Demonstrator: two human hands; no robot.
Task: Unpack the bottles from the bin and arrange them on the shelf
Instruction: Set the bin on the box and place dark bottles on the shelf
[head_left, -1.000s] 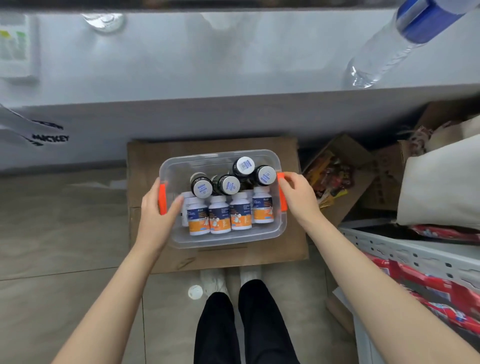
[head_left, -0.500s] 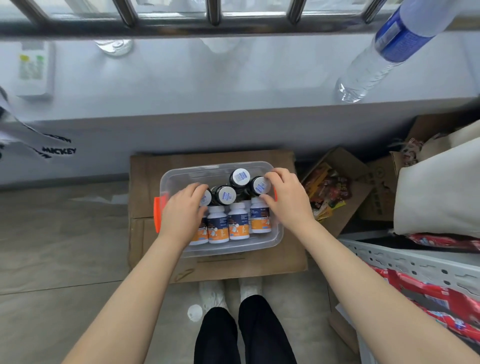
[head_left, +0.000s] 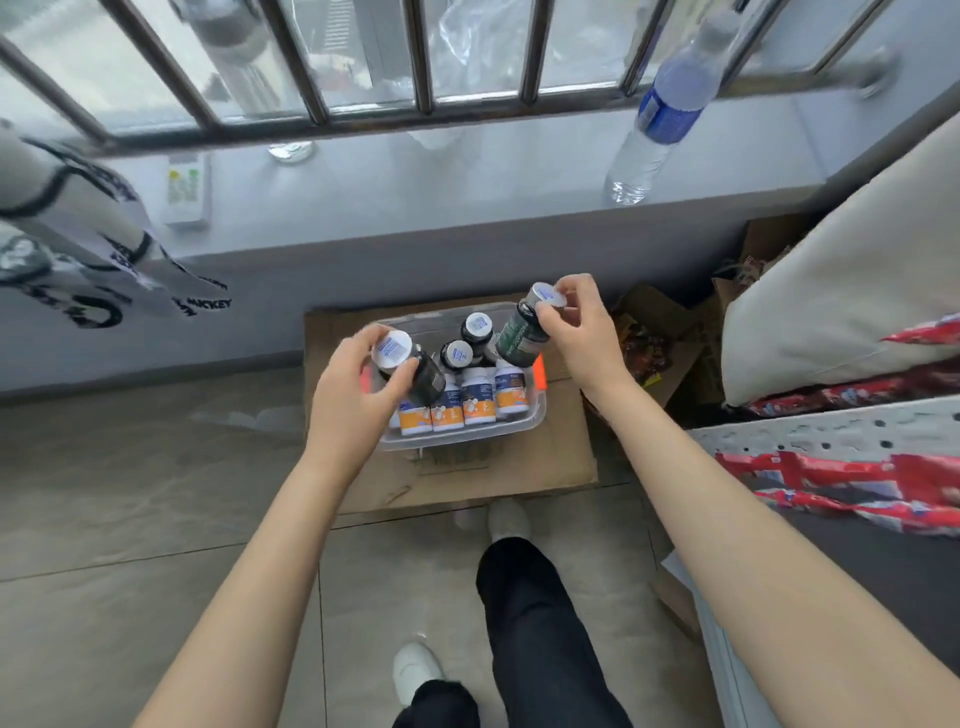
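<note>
A clear plastic bin (head_left: 467, 435) with orange handles sits on a flat cardboard sheet (head_left: 550, 457) on the floor. It holds two dark bottles (head_left: 457, 356) at the back and a row of white bottles with orange labels (head_left: 478, 400) in front. My left hand (head_left: 353, 395) grips a dark bottle (head_left: 423, 376) by its white cap, above the bin's left end. Over the right end, my right hand (head_left: 576, 332) pinches another dark green bottle (head_left: 522, 338) at the cap and holds it tilted.
A grey window ledge (head_left: 467, 192) runs behind the bin, below metal bars. A water bottle (head_left: 660, 124) stands on it at right, a remote control (head_left: 187, 189) at left. Cardboard boxes with snacks (head_left: 654, 353) lie right of the bin. A white rack (head_left: 831, 431) is at far right.
Both hands left the bin's handles, reached inside and each lifted a dark bottle up out of the bin. The camera tilted up, revealing the window bars.
</note>
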